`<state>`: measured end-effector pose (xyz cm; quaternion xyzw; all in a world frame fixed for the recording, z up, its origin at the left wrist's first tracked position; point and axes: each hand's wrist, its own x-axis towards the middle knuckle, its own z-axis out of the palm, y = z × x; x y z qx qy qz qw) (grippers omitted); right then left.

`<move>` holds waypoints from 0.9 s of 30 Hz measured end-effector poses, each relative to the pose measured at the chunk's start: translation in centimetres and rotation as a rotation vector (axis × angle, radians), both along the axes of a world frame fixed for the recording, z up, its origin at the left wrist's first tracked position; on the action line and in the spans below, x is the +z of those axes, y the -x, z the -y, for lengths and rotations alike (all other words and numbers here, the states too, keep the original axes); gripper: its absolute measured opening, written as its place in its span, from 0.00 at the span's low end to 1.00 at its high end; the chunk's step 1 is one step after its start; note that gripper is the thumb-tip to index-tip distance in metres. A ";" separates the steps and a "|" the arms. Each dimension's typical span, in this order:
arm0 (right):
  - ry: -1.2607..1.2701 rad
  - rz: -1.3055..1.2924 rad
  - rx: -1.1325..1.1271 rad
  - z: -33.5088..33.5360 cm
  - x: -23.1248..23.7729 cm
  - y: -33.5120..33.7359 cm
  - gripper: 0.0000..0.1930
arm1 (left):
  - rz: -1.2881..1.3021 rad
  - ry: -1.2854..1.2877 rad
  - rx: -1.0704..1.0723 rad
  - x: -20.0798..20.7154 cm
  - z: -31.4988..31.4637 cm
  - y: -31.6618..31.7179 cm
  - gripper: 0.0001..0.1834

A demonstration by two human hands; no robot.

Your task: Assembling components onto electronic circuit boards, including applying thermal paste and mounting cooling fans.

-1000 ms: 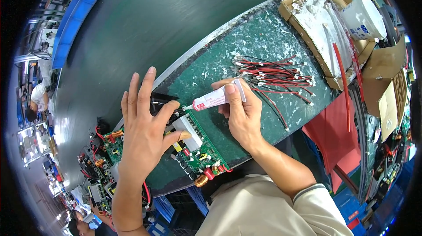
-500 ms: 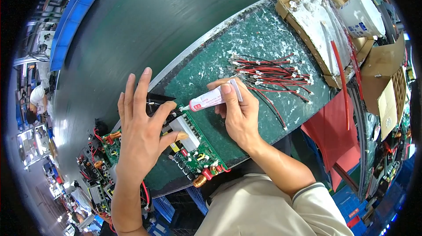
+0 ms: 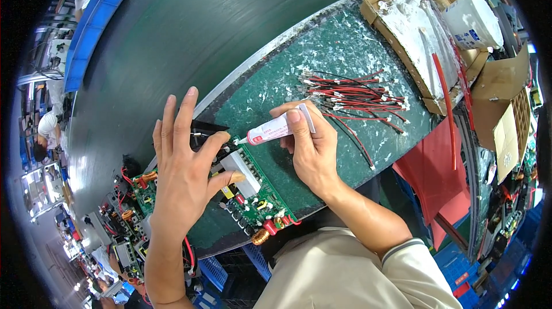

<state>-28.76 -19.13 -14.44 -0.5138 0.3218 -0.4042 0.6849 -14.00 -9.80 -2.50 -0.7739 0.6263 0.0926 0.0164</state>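
Observation:
My right hand [image 3: 313,151] is closed around a white glue tube [image 3: 270,130] with red print. The tube lies nearly level, and its narrow nozzle points left to the upper corner of a green circuit board [image 3: 267,194]. My left hand [image 3: 187,168] is spread over the board's left side, three fingers stretched out. Its index fingertip is at the corner beside the nozzle, and its thumb tip is by the pale metal heat sink [image 3: 241,174]. Copper coils [image 3: 260,236], red capacitors and white blobs show on the board. My left hand hides part of the board.
Red and black wire leads [image 3: 356,99] lie in a pile on the white-smeared green bench [image 3: 276,87]. Further right are a paste-covered cardboard tray [image 3: 397,38], a white tub [image 3: 474,21] and a red sheet [image 3: 434,171]. More circuit boards [image 3: 129,245] crowd the left; a blue bin [image 3: 95,30] stands beyond.
My right hand and the glue tube have shifted very slightly left. My left hand and the circuit board have stayed almost still.

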 end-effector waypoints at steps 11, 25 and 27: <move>0.005 -0.005 0.005 0.0 0.0 0.0 0.17 | 0.015 0.019 0.023 -0.2 0.2 0.3 0.30; -0.033 -0.040 0.068 0.3 -0.3 0.4 0.18 | 0.018 -0.010 0.013 0.1 -0.1 -0.1 0.28; -0.027 -0.046 0.070 0.4 -0.1 0.3 0.18 | 0.013 -0.011 0.014 0.0 -0.2 -0.2 0.28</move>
